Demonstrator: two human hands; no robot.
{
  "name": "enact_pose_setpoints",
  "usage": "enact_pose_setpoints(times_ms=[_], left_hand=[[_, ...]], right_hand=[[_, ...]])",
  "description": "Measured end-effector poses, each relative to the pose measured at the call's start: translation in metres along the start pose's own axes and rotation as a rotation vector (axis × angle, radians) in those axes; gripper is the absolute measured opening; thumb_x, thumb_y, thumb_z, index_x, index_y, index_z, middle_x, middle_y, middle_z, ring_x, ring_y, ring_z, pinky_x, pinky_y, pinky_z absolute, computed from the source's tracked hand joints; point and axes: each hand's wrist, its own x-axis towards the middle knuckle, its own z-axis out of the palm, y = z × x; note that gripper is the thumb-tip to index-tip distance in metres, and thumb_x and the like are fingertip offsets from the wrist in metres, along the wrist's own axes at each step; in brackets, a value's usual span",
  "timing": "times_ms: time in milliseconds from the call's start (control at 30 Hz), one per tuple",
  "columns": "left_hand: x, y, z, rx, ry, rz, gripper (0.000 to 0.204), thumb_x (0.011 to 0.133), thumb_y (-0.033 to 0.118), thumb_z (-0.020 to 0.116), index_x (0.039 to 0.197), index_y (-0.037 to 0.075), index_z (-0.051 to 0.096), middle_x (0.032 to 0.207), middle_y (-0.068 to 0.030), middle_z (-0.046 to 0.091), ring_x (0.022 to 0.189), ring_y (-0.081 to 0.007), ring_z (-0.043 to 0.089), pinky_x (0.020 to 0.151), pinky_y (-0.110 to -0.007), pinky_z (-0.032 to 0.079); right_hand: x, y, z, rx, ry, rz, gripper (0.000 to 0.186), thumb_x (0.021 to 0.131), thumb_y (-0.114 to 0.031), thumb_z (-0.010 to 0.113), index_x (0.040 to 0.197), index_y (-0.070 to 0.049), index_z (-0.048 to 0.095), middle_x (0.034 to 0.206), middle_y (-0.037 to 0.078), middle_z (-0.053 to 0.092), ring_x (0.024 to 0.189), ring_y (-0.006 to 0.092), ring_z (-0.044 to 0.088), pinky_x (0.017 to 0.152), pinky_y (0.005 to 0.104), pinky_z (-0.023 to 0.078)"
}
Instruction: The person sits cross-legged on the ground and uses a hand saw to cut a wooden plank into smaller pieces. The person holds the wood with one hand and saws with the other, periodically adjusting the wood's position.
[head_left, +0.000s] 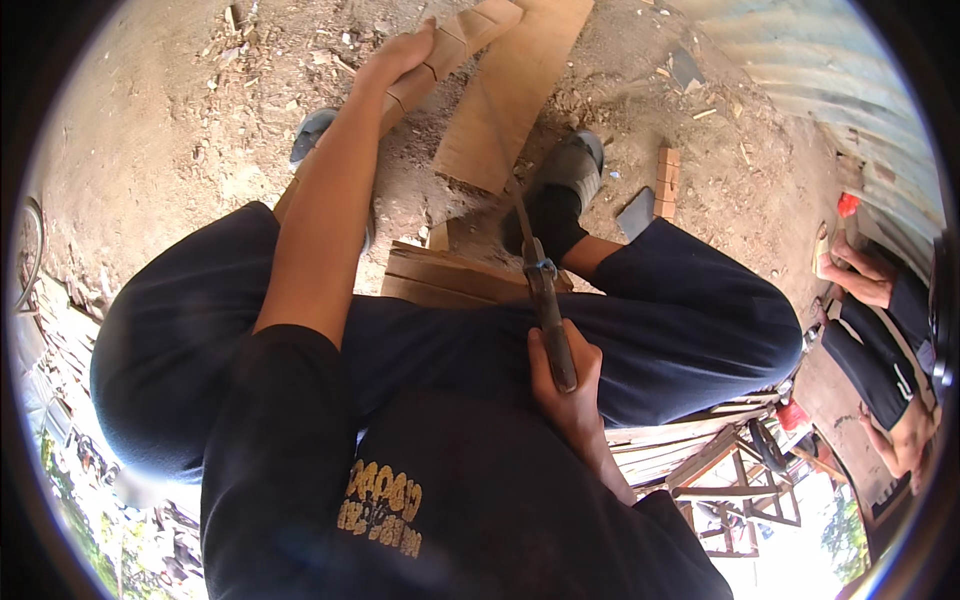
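My left hand reaches forward and grips a long wooden piece, which has several dark cut lines across it. The fingers are partly hidden at its edge. My right hand is closed round the straight dark handle of a saw, close to my lap. Its long thin blade, seen nearly edge-on, points forward past a flat pale board. That board lies between my feet, just right of the gripped piece. I cannot tell whether the blade touches any wood.
More boards lie in front of my lap. Right of my right shoe are a notched wooden strip and a dark flat piece. A corrugated metal sheet stands at far right. Another person sits at the right edge.
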Motion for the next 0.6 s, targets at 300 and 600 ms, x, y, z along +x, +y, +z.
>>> enact_pose_setpoints(times_ms=[300, 600], left_hand=[[-0.016, 0.008, 0.001, 0.052, 0.01, -0.024, 0.087, 0.098, 0.065, 0.022, 0.148, -0.005, 0.041, 0.155, -0.027, 0.034, 0.148, -0.0411, 0.026, 0.121, -0.049, 0.021], [-0.01, 0.009, 0.003, 0.104, 0.02, -0.056, 0.081, 0.098, 0.064, 0.023, 0.15, 0.005, 0.043, 0.156, -0.0226, 0.035, 0.146, -0.0394, 0.031, 0.119, -0.053, 0.026]], right_hand=[[-0.003, 0.002, 0.007, 0.01, 0.015, 0.04, 0.015, 0.091, 0.0, 0.065, 0.08, 0.001, 0.054, 0.057, 0.013, 0.052, 0.046, 0.0181, 0.053, 0.047, 0.0339, 0.04], [-0.007, 0.007, 0.013, 0.05, 0.021, 0.026, 0.015, 0.092, -0.001, 0.064, 0.08, 0.0, 0.055, 0.057, 0.01, 0.049, 0.049, 0.0107, 0.045, 0.047, 0.0317, 0.038]])
